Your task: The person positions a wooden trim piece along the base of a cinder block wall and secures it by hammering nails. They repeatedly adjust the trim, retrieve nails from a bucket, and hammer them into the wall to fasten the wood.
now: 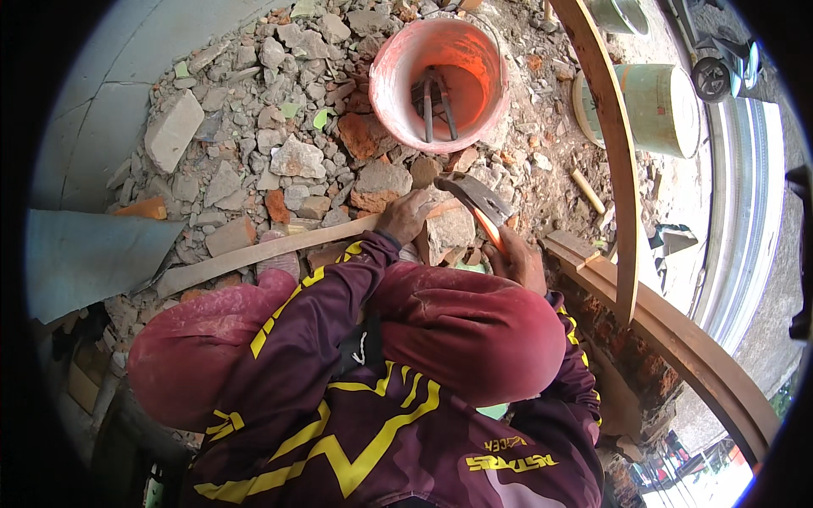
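Note:
My left hand (405, 218) is closed around a thin wooden strip (271, 250), which runs leftward over the rubble. The strip's right end lies over a pale chunk of masonry (450, 230). In my right hand (520, 261) is a hammer (477, 195) with an orange handle, gripped low on the handle. Its dark metal head is tilted just above the strip's end, close to the left hand; whether it touches the wood I cannot tell. Both hands are just beyond my bent knees.
Broken bricks and concrete rubble (296, 161) cover the ground ahead. A red bucket (385, 106) holds tools (429, 110). A pale green bucket (665, 110) lies on its side. A curved-looking plank (611, 110) and a wooden frame piece (677, 343) stand right; a grey sheet (93, 258) lies left.

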The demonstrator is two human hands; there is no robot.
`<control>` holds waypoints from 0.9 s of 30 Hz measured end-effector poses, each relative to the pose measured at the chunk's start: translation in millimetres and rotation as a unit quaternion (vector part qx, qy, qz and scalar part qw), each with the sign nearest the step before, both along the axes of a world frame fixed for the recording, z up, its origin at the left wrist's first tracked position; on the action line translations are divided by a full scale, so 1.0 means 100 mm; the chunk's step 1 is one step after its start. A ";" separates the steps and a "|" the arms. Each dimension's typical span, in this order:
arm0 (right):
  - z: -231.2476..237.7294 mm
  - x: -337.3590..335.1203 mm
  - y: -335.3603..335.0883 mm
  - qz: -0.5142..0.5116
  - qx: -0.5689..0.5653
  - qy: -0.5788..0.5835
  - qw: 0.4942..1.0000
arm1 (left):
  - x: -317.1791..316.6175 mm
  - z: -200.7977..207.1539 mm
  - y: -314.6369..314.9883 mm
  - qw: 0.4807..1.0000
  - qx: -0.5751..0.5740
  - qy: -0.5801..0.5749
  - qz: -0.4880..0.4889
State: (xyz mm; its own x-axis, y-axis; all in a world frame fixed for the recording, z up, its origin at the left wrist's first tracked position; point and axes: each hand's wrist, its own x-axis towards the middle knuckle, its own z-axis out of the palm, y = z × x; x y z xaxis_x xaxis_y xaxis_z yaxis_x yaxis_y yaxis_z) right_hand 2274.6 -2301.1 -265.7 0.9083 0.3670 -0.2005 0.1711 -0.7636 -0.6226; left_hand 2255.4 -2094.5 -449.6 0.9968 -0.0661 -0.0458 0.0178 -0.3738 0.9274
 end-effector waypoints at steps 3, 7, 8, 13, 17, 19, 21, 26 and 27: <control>0.07 0.03 0.00 0.020 0.008 -0.019 1.000 | -0.01 -0.01 -0.01 1.000 -0.007 -0.028 0.005; 0.02 -0.01 -0.06 0.021 0.016 -0.019 0.999 | -0.03 -0.09 -0.03 0.999 0.005 -0.039 0.006; -0.02 -0.03 -0.08 0.019 0.017 -0.011 1.000 | -0.03 -0.10 -0.03 0.999 0.005 -0.043 0.008; -0.22 -0.02 -0.15 0.039 -0.030 0.026 0.998 | -0.04 -0.08 -0.03 1.000 0.017 -0.008 -0.004; -0.17 0.01 -0.13 0.037 -0.031 0.035 0.998 | -0.03 -0.06 -0.01 1.000 0.011 0.002 -0.002; -0.10 -0.03 -0.09 -0.036 0.047 0.026 0.998 | -0.03 -0.06 -0.01 1.000 0.013 -0.010 0.002; -0.08 -0.05 -0.05 -0.034 0.048 -0.043 0.997 | -0.03 -0.07 -0.01 0.999 0.036 0.025 -0.017; -0.26 -0.05 -0.07 0.062 -0.068 0.086 0.992 | -0.02 -0.09 -0.01 1.000 0.018 0.021 -0.010; -0.29 -0.06 -0.09 0.041 -0.087 0.096 0.991 | -0.03 -0.07 0.00 0.999 0.009 0.025 -0.021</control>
